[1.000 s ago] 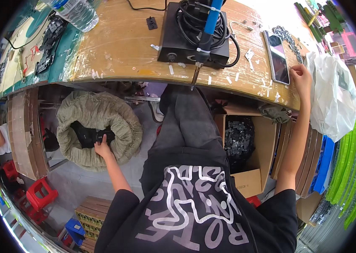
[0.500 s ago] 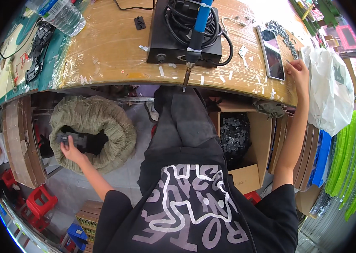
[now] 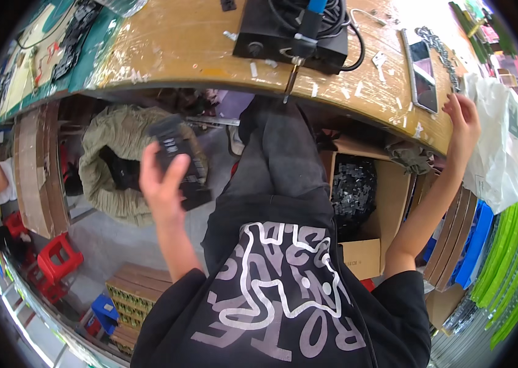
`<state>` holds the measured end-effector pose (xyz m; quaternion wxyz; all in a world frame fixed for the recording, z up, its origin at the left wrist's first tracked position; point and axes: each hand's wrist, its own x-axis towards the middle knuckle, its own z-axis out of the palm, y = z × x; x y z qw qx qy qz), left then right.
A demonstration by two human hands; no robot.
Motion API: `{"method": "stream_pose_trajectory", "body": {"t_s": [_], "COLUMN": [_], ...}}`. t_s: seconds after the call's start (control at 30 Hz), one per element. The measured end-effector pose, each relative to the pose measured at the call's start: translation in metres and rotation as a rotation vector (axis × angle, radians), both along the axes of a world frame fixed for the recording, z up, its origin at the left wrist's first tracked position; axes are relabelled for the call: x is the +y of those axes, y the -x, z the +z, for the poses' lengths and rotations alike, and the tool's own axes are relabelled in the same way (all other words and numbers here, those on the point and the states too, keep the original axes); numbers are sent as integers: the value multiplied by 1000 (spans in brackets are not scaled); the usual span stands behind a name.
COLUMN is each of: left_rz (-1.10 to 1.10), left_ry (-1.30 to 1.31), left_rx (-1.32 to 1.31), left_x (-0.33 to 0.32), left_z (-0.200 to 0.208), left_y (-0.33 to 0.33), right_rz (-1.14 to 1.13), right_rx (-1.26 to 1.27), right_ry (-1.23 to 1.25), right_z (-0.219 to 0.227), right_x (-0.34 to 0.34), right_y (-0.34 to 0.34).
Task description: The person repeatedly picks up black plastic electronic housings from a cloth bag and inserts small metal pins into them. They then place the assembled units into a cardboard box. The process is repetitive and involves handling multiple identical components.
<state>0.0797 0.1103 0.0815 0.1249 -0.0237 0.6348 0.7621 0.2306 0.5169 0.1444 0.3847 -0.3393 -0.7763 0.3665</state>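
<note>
My left hand, raised over the floor beside my legs, grips a bunch of black plastic parts; they are blurred by motion. Behind them is a sack with a rolled, olive-coloured rim, dark inside. At the table's right edge my right hand has its fingers curled and the fingertips together. Whether something small sits between them is too fine to make out. Close by are a phone and a white plastic bag. A soldering iron with a blue handle rests across a black box, its tip past the table edge.
A carton beside my right leg holds a black bag of small dark parts. White scraps litter the wooden table. Green strips hang at the right. A red stool and stacked cartons stand at the left.
My left hand has come up out of the sack, moving right and nearer with the black parts. My right hand has shifted slightly, fingers still curled. The whole view has swung left and down.
</note>
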Motion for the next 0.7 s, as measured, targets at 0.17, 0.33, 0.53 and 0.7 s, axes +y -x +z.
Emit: {"method": "stream_pose_trajectory", "body": {"t_s": [0.17,0.33,0.53,0.7], "left_rz": [-263,-711,-1057,-1189], "left_ry": [-83,79,235,258], "left_rx": [70,56,216,277], "left_x": [39,52,60,61], "left_z": [4,-4,10,11], "left_y": [-33,-51,-47,-46], "right_rz": [240,665,943,1079], "right_rx": [71,86,-266,-320], "right_ry": [288,518,167,283], "right_z": [-7,-30,-22,-29], "right_x": [-118,-160,-159,-154], "right_y": [8,4,9,9]}}
